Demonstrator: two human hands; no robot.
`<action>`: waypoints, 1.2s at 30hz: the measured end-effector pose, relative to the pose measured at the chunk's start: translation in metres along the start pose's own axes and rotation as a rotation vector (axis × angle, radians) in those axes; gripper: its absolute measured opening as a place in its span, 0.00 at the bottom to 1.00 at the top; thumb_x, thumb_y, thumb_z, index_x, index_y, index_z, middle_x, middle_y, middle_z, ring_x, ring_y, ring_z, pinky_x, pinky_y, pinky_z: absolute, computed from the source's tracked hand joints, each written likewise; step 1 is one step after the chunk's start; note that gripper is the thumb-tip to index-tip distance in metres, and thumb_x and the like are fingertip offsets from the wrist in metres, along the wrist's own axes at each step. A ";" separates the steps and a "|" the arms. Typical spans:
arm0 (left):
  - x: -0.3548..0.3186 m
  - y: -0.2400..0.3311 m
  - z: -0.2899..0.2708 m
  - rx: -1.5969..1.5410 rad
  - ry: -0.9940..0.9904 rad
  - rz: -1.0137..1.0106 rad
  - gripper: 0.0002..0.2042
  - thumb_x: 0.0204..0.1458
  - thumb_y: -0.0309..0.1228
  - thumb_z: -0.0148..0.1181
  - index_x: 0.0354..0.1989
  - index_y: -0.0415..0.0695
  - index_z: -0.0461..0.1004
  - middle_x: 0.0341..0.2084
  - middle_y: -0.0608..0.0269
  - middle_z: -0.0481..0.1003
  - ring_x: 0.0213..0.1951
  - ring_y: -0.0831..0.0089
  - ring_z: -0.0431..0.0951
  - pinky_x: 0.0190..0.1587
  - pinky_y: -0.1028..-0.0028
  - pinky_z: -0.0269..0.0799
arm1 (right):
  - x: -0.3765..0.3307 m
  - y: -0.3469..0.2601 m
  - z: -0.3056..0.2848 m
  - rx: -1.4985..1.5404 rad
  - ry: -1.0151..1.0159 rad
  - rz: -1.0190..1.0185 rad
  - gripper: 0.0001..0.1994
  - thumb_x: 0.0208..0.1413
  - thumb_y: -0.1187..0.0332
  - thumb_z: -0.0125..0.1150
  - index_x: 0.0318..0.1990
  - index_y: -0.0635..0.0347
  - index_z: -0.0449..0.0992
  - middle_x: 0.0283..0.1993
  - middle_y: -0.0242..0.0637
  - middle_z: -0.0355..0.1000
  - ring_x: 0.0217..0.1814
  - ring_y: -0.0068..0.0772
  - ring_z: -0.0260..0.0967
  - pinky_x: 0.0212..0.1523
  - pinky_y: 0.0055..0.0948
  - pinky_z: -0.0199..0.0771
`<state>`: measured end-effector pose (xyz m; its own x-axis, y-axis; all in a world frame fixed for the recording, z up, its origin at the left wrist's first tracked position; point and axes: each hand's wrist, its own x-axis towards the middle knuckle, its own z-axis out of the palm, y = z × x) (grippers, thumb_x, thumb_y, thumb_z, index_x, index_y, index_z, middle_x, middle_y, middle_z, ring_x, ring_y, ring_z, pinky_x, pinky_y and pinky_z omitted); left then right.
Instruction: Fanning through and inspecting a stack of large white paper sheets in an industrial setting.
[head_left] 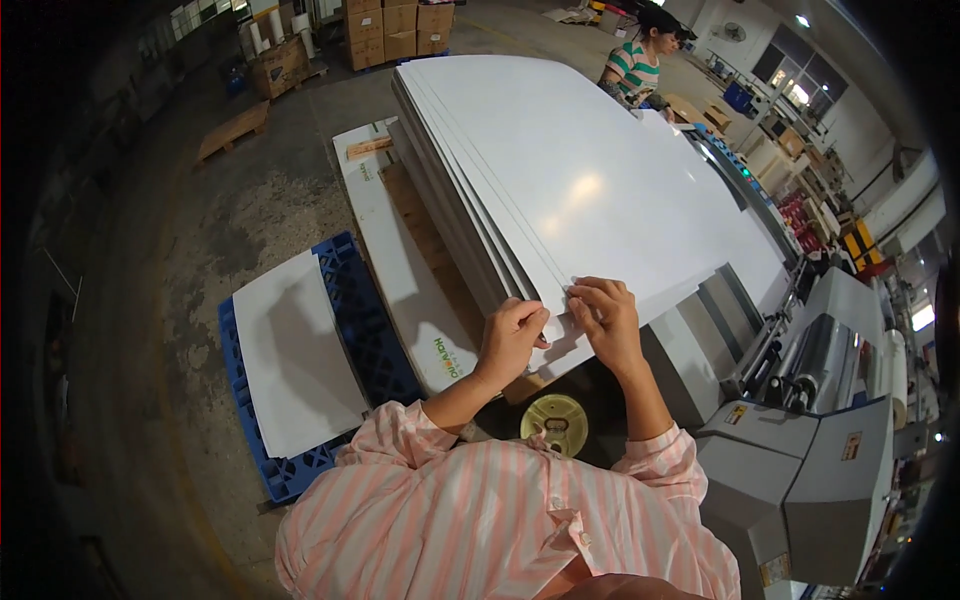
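left hand [512,338] fingers curled pinching the near edge of a glossy white sheet stack [560,180], right hand [606,318] fingers spread flat on top, grey machine [820,470] just right of the fingers

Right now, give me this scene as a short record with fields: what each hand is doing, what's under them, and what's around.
left hand: gripping the near corner of the white sheets
right hand: fingers spread flat on the top sheet's near edge
white sheets: large fanned stack, glossy
left side: blue pallet carrying one white sheet
right side: grey machine
below hands: yellow round spool
far end: another person at the stack
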<state>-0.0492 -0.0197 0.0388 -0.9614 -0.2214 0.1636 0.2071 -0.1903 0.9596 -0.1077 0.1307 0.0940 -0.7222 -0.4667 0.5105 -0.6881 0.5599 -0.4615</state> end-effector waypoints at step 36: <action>0.008 0.003 -0.006 -0.419 -0.017 -0.177 0.23 0.52 0.26 0.55 0.55 0.33 0.55 0.33 0.58 0.71 0.31 0.74 0.74 0.31 0.74 0.76 | 0.019 -0.020 -0.016 -0.327 -0.014 -0.116 0.07 0.45 0.68 0.61 0.32 0.60 0.77 0.31 0.36 0.72 0.28 0.39 0.68 0.30 0.31 0.69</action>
<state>-0.0551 -0.0278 0.0418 -0.9907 -0.1358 0.0120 0.0913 -0.5949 0.7986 -0.1069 0.1219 0.1247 -0.6430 -0.5484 0.5347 -0.7083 0.6914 -0.1426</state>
